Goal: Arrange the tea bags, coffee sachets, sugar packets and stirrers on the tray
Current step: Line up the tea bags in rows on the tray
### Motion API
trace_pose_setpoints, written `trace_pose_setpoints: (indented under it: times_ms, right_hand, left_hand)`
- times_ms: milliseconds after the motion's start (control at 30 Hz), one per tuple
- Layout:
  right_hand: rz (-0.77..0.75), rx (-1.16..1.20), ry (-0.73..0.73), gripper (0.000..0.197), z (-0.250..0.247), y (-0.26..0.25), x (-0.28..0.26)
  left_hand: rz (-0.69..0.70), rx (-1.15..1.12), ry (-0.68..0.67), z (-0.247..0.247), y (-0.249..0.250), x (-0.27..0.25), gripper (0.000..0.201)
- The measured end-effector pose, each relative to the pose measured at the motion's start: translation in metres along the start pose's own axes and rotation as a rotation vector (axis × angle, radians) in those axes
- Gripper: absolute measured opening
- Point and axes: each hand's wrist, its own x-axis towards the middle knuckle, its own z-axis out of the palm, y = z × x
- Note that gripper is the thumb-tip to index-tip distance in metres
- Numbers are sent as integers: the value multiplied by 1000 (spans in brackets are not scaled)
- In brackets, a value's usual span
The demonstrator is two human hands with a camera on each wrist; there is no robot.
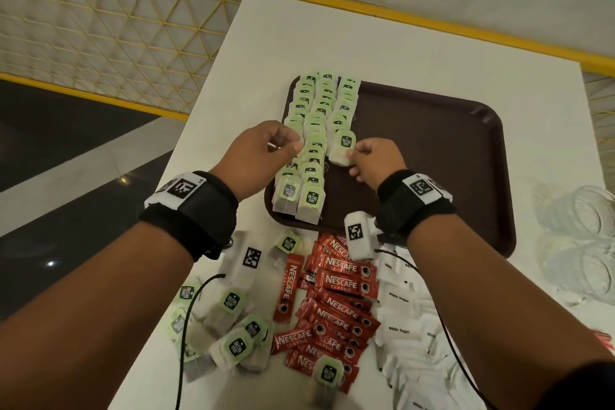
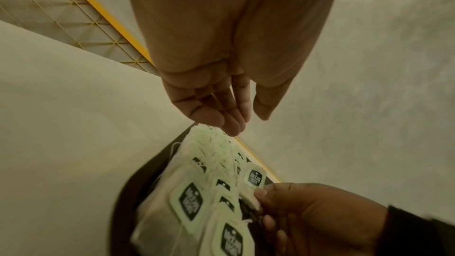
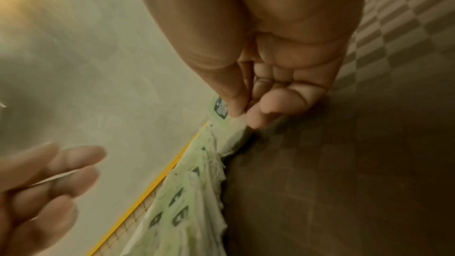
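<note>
The white paper tea bag with a pale green, dark-printed tag (image 1: 342, 147) lies at the near end of the third row of matching tea bags (image 1: 344, 103) on the dark brown plastic tray (image 1: 432, 156). The right hand (image 1: 374, 158) pinches its lower right corner between thumb and fingertip, the remaining fingers curled in; the bag appears to be resting on the tray rather than lifted. Left of that grip, across the middle row, the left hand (image 1: 263, 150) hovers over the first row with fingers loosely bent and thumb near forefinger; it seems to hold nothing, though a thread between the fingertips cannot be ruled out.

Judgement: the tea-bag stage is in hand, with the third row shorter than the two beside it. The next move calls for releasing this bag squarely overlapped on its row, then fetching another.

Behind both wrists, on the white table (image 1: 366, 40), lie the loose tea bags (image 1: 233, 336), the red coffee sachets (image 1: 336, 303) and the white sugar packets (image 1: 406, 319), none yet on the tray. Stirrers cannot be identified
</note>
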Motion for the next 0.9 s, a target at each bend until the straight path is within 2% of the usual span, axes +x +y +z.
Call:
trace_pose_setpoints:
  times_ms: [100,233,400,500,600,767,900]
  right_hand:
    - [0,-50,-5,6,2,-2,5]
    - [33,-125,36,24,2,-7,4]
    - [-41,-248,70,27,-13,-12,-38]
    - [-124,-322,-20,29,-23,-9,-79]
    - [-192,-424,-157,22,-23,0,-117]
    - [-255,-487,-372,16,-13,23,-173]
    - [-265,-606,-548,18,-3,43,-216]
  left_hand:
    - [-16,32,-11,-3,-7,-12,16]
    - [-43,107,-56,-8,-19,-32,13]
    - [-17,311,-143,-7,-37,-70,9]
    - [-9,396,-206,0,-47,-90,7]
    - [-13,445,-237,11,-49,-100,14]
    - [14,538,-252,24,-43,-99,32]
    - [15,632,-304,29,-40,-95,30]
